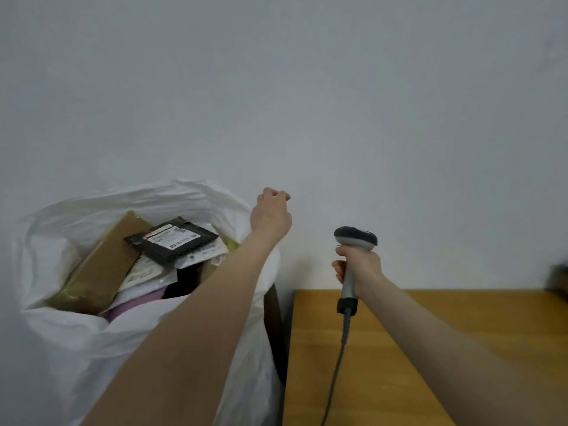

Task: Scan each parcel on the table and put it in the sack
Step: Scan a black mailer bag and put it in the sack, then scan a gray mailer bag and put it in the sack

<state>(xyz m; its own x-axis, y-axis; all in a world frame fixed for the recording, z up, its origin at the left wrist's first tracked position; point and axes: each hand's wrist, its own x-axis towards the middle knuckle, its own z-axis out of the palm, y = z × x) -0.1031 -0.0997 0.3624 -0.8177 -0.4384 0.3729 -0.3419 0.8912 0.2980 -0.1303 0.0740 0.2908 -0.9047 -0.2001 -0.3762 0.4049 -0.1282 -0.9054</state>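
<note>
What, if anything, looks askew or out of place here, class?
Nothing looks spilled or damaged. Inside the sack, the brown box leans steeply and the black parcel lies slanted on top of the heap.

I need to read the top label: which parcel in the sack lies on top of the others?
The black mailer with the white label. It lies over the white mailers, beside the tilted brown box.

1. Light: soft, even, rather dim; greyish cast over the plain pale wall (338,87).
2. Shadows: faint, diffuse, on that wall beside the grey handheld scanner (355,238) and the white plastic sack (61,348).
3. Blur: dark object (560,279) at right edge smeared; general softness.
4. Distortion: wide-angle stretch toward the borders.
</note>
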